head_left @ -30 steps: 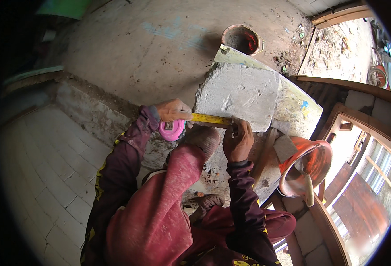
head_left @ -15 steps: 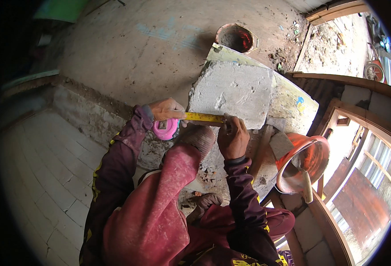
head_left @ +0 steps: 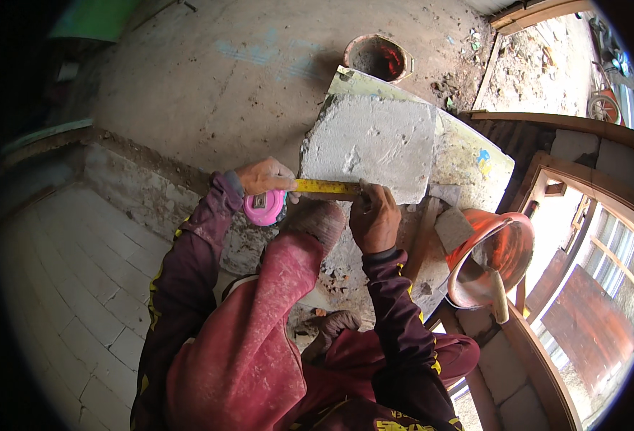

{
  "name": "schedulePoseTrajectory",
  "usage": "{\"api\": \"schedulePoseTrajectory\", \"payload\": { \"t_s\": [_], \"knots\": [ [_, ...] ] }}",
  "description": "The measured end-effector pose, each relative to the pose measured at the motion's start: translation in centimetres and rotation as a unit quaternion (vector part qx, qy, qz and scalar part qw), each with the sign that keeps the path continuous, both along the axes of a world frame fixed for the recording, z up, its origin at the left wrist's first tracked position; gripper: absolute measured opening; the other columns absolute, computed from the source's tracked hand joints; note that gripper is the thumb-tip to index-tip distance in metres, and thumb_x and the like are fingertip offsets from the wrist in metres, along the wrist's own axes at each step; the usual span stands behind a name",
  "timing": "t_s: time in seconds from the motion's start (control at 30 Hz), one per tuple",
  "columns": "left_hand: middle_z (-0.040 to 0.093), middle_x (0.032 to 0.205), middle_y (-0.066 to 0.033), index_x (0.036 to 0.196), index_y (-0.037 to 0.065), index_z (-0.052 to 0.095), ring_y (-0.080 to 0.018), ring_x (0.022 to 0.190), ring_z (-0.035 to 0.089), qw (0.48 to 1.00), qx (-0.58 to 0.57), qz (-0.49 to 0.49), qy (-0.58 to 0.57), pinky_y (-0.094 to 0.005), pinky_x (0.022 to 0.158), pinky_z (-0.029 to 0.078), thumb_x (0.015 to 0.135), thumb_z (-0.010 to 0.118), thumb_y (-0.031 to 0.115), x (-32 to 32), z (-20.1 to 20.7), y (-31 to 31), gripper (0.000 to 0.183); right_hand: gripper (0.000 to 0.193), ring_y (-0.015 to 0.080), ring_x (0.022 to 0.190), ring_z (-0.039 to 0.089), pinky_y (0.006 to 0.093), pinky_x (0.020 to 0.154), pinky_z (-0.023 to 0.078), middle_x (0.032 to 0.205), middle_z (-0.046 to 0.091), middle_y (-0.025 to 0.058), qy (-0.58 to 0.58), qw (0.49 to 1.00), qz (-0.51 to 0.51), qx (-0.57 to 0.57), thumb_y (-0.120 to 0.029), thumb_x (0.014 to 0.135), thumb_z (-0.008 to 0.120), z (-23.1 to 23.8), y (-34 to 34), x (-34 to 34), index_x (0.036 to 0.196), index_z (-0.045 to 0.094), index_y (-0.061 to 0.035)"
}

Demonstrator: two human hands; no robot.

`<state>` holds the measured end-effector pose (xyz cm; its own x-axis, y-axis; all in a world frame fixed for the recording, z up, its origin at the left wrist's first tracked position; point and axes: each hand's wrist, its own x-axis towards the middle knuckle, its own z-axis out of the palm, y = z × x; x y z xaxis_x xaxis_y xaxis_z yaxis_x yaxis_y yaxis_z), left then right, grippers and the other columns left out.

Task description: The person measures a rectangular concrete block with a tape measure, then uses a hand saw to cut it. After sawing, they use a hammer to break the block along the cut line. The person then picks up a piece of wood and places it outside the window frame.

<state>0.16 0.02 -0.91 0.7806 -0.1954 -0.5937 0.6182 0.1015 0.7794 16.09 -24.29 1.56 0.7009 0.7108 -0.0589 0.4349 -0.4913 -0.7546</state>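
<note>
Left hand (head_left: 268, 177): ten o'clock, fingers closed on the pink tape measure (head_left: 262, 206)
Right hand (head_left: 376, 215): three o'clock, pinching the yellow blade (head_left: 325, 187)
Blade: stretched between the hands along the near edge of a grey block (head_left: 374, 140)
Block: one o'clock, on a pale board (head_left: 457, 144)
Risk: a loosened pinch could let the blade slip; a shifting foot (head_left: 322, 223), just six o'clock of it, could knock it

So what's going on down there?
A person's left hand holds a yellow measuring tape beside its round pink case; the right hand pinches it farther along. The tape runs along the near edge of a rough grey-white block, which lies on a pale stained board. A round orange bucket is to the right.
</note>
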Motion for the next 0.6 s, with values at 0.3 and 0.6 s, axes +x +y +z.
{"api": "schedulePoseTrajectory", "payload": {
  "t_s": [0.3,0.6],
  "knots": [
    [0.075,0.102,-0.0156,0.106,-0.008,0.072,-0.0203,0.098,0.068,1.000,0.018,-0.013,-0.003,-0.0326,0.092,0.050,0.100,0.057,0.032,0.05,0.04,0.06,0.043,0.017,0.0405,0.081,0.062,0.0472,0.070,0.050,0.086,0.061,0.0192,0.035,0.999,-0.012,0.016,-0.003,0.082,0.064,-0.40,-0.21,-0.07,0.099,0.064,-0.0011],
    [0.075,0.102,-0.0153,0.107,-0.008,0.071,-0.0191,0.098,0.068,1.000,0.028,-0.002,0.003,-0.0315,0.092,0.050,0.100,0.057,0.032,-0.04,0.20,-0.19,0.043,0.024,0.0408,0.083,0.061,0.0473,0.072,0.050,0.089,0.060,0.0201,0.023,1.000,0.005,0.007,-0.003,0.083,0.062,0.08,-0.14,-0.13,0.107,0.061,-0.0030]
  ]
}}
